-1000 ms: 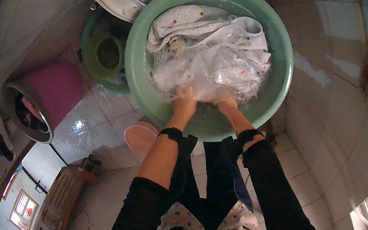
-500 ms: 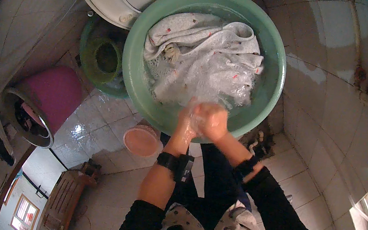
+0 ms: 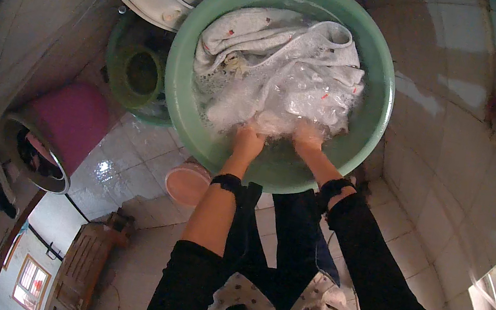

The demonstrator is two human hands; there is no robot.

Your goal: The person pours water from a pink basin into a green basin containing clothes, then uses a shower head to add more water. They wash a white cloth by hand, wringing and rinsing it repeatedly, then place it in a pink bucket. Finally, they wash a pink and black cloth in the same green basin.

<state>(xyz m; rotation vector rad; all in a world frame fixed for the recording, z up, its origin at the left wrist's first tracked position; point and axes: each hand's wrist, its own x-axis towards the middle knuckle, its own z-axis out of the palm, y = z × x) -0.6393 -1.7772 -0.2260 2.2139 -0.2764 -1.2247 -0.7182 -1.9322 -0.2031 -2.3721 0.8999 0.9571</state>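
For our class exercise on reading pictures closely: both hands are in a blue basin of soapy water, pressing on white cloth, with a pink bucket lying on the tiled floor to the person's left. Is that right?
Not quite: the basin is green, not blue, as the head view shows. The rest holds: the left hand and right hand press on the white cloth in soapy water, and the pink bucket lies on the tiled floor to the person's left.

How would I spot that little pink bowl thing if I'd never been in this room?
Find the big green basin full of wet white cloth and suds. Look just below its rim, on the tiled floor beside the left forearm. The small pink bowl sits there: round, shallow and salmon-pink, far smaller than the magenta bucket lying further left.
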